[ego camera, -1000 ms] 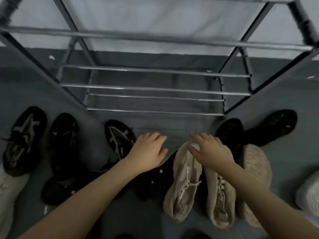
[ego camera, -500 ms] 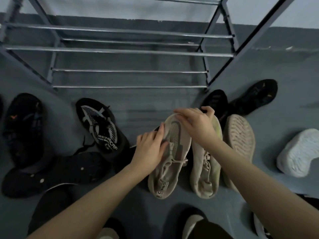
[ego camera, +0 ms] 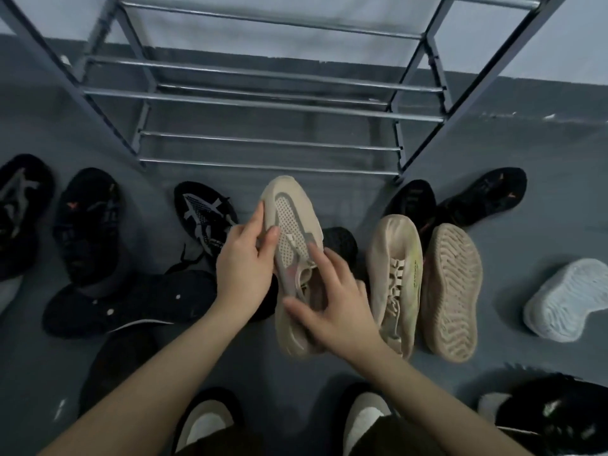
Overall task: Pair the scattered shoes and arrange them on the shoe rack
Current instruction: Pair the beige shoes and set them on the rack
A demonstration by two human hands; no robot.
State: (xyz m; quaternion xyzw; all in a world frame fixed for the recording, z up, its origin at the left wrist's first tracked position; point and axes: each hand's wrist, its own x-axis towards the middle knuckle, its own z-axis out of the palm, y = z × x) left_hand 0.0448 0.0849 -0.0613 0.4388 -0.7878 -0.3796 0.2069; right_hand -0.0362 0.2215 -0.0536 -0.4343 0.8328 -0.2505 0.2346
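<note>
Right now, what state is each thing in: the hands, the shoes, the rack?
Left hand: grips the front part of the held beige shoe.
Right hand: fingers curled round the same shoe's opening.
Held beige shoe: lifted, toe toward the rack.
Second beige shoe: upright on the floor.
Third beige shoe: flipped, sole up.
White shoe: sole up.
Shoe rack: bars bare, no shoes.
Black shoes: scattered on the floor.

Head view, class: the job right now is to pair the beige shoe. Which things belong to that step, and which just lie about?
In the job: left hand, right hand, held beige shoe, beige shoe on the floor, shoe rack.

Lying about: upturned beige shoe, white shoe, black patterned sneaker.
</note>
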